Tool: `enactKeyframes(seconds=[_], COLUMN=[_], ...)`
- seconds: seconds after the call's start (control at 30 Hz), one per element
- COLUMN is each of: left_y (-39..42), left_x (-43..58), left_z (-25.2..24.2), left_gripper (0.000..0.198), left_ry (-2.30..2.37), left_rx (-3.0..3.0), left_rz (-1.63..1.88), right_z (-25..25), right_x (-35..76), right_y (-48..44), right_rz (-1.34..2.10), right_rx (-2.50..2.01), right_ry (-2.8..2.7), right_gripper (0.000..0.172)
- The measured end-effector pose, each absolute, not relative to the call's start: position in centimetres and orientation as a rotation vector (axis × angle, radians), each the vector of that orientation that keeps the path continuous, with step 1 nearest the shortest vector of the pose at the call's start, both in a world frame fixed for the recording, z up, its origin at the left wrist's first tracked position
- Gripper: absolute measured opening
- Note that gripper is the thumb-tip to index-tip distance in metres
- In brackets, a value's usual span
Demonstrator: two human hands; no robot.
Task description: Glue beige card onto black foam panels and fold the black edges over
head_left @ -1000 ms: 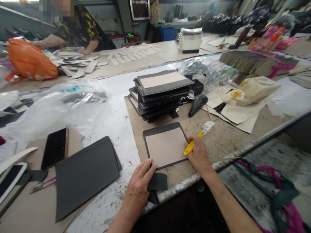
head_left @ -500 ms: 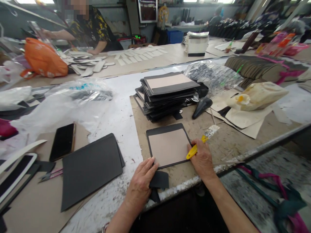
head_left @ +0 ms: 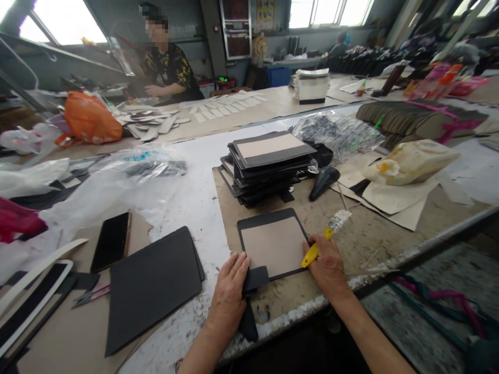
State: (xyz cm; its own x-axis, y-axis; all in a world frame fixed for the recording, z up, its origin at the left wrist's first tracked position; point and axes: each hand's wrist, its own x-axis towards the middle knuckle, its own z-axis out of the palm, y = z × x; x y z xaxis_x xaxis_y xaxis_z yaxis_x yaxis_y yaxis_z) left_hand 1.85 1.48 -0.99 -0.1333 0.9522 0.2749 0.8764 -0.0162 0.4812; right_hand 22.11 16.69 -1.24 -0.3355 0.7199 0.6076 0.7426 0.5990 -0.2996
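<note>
A dark panel (head_left: pixel 259 224) with a beige sheet (head_left: pixel 276 244) on its face lies in front of me. My left hand (head_left: pixel 228 291) rests at its lower left corner, fingers stretched out and the thumb hidden. Beside those fingers, a small dark strip (head_left: pixel 256 279) overlaps the panel's corner; another dark scrap (head_left: pixel 248 321) hangs by the table edge. My right hand (head_left: pixel 326 265) is closed round the yellow handle of a paintbrush (head_left: pixel 322 244) at the panel's right edge. The brush's bristles are pale and caked, pointing away from me.
Behind the panel stands a stack of similar panels (head_left: pixel 268 169), with a dark pointed object (head_left: pixel 324 183) beside it. A stained pale container (head_left: pixel 417 161) sits at right. Larger dark sheets (head_left: pixel 154 288), a phone (head_left: pixel 112 241) and thread snips (head_left: pixel 91 295) lie left. A person (head_left: pixel 167 70) works across the table.
The dark strip by my left hand has moved up onto the panel's lower left corner, and my left thumb is now hidden. My view has tilted upward. The brush stays in my right hand.
</note>
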Motion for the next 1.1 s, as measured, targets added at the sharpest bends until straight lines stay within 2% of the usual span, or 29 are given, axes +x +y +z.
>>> enactKeyframes(seconds=[0.63, 0.93, 1.1], left_y=[1.3, 1.5, 1.4], left_x=[1.0, 1.0, 1.3], left_z=[-1.1, -1.1, -1.0], left_gripper=[0.09, 0.081, 0.076], left_ry=[2.048, 2.073, 2.107], left_rx=[2.107, 2.104, 2.076], left_rz=[0.685, 0.737, 0.702], right_z=[-1.9, -1.6, -1.6], right_x=[22.2, 22.2, 20.8], right_y=[16.8, 17.8, 21.2], right_rz=[0.004, -0.024, -0.005], right_rx=[-1.161, -1.165, -0.938], right_ry=[-2.087, -2.157, -2.271], right_gripper=[0.015, 0.007, 0.021])
